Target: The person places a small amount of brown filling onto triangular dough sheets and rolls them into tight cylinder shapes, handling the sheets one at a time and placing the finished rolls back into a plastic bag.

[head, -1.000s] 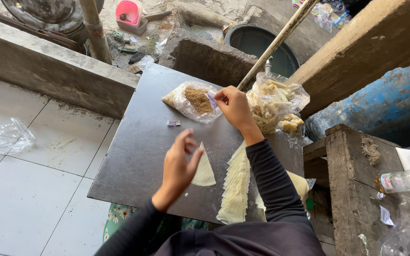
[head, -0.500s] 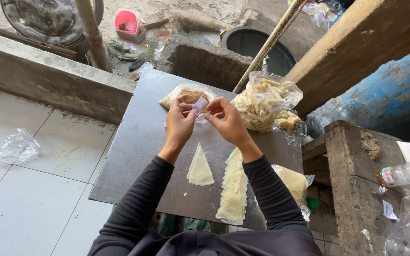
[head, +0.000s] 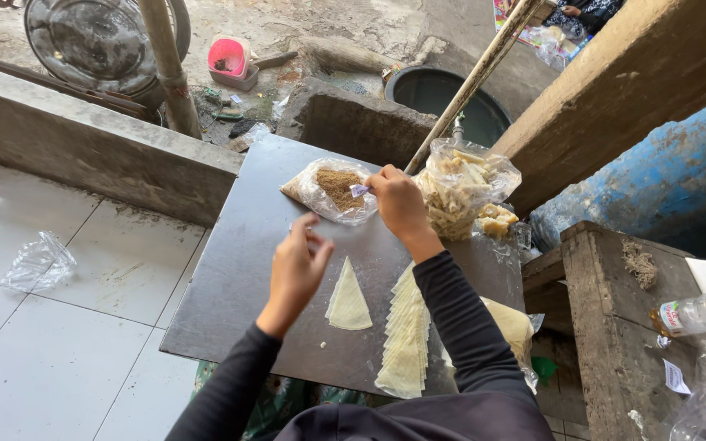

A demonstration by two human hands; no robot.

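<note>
- right hand (head: 398, 204): pinched on small spoon (head: 359, 190) over clear bag of brown filling (head: 335, 189); scoop level.
- left hand (head: 297, 265): fingers apart, empty, above pale triangular pastry sheet (head: 348, 304) on grey metal desk (head: 239, 269); steady sheet.

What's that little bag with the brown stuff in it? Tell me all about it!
The small clear plastic bag lies flat and crinkled on the dark grey board, near its far edge. Inside is a heap of brown, crumbly filling, like fine shreds. Its mouth faces the right hand, whose fingers pinch a small pale spoon-like piece at the opening. The left hand hovers nearer, not touching it. A bigger bag of pale rolled snacks sits to its right.
</note>
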